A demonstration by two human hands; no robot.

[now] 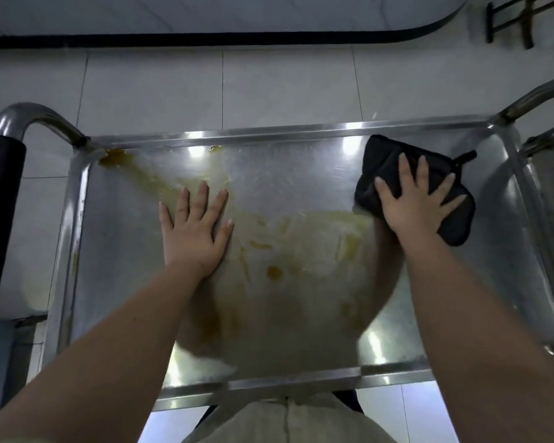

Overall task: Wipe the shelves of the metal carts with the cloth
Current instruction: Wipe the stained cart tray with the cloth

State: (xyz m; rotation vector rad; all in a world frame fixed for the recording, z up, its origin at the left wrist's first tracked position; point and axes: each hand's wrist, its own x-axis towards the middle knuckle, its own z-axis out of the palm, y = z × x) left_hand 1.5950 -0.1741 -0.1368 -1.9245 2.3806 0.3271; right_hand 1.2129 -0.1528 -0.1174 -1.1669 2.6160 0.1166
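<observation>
The top shelf (301, 174) of a shiny metal cart fills the view, smeared with yellow-brown streaks from its far left corner (112, 158) to its middle. A black cloth (387, 158) lies crumpled on the shelf's far right part. My right hand (416, 199) presses flat on the cloth with fingers spread. My left hand (195, 228) rests flat on the bare shelf left of centre, fingers straight, at the edge of the smears.
The cart's curved tube handles rise at the far left (32, 116) and far right (538, 97). A black padded bar (0, 199) stands at the left edge. Pale floor tiles (269, 84) lie beyond the cart, and a dark wooden frame (518, 20) sits top right.
</observation>
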